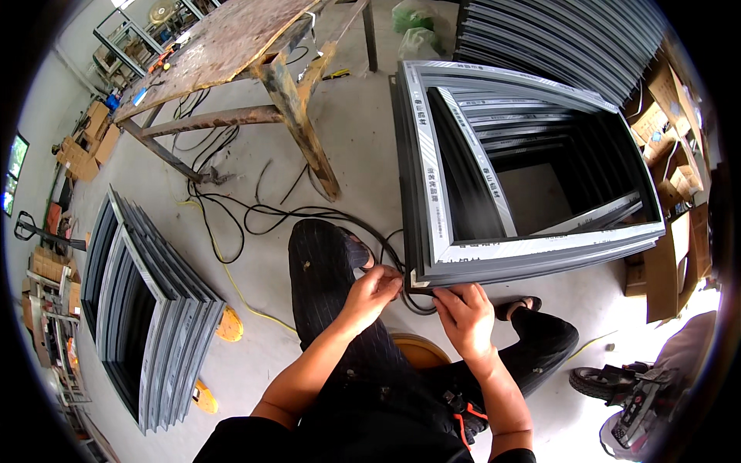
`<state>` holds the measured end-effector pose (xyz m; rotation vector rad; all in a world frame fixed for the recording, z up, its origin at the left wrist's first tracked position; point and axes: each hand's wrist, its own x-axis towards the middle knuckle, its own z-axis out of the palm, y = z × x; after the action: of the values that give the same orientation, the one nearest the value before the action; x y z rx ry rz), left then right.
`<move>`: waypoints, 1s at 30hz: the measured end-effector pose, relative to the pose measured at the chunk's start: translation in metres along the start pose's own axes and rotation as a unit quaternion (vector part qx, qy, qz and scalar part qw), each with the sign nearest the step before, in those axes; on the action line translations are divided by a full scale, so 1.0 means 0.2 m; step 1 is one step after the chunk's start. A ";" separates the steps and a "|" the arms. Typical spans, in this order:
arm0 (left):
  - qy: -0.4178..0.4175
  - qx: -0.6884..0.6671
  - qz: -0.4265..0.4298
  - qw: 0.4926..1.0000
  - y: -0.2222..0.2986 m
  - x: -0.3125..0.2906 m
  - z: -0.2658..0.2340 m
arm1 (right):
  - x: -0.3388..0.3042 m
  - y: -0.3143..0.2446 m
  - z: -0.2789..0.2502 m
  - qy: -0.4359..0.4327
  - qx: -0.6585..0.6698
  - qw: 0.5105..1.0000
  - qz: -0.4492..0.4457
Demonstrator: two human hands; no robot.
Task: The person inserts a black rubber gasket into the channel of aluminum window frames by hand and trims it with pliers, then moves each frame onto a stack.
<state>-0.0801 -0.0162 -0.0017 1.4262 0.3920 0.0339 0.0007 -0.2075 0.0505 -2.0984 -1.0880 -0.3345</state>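
A stack of grey metal window frames point(421, 262), banded with printed white film, stands in front of me. Its near left corner lies between my two hands. My left hand point(373, 295) is closed in a pinch beside that corner, thumb against fingers. Just right of the corner, under the stack's near edge, my right hand point(468, 315) has its fingers bent and pressed together. A thin dark strip shows between the hands at the lower edge. I cannot make out whether either hand grips it or a frame's edge.
Another stack of grey frames point(166, 324) stands at left beside yellow forks. A worn wooden worktable point(231, 46) is at the back left. Black cables point(266, 220) cross the floor. More frames point(556, 38) lean at the back right, near cardboard boxes point(668, 270). A black wheel point(593, 382) is at lower right.
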 end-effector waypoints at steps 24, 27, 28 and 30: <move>-0.002 -0.071 -0.074 0.995 -0.08 0.03 0.11 | 0.02 0.09 0.03 -0.080 -0.075 0.994 0.013; 0.011 -0.130 -0.068 0.989 -0.07 0.00 0.16 | 0.00 0.08 0.03 -0.064 -0.073 0.995 0.015; 0.001 -0.142 -0.076 0.987 -0.05 -0.01 0.18 | 0.00 0.09 0.04 -0.062 -0.076 0.995 0.018; 0.001 -0.175 -0.096 0.980 -0.04 -0.03 0.23 | 0.00 0.09 0.04 -0.057 -0.078 0.995 0.019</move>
<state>-0.0735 -0.0634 -0.0039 1.0362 0.4978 -0.0511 0.0132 -0.2080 0.0353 -2.2983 -1.1179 -0.2927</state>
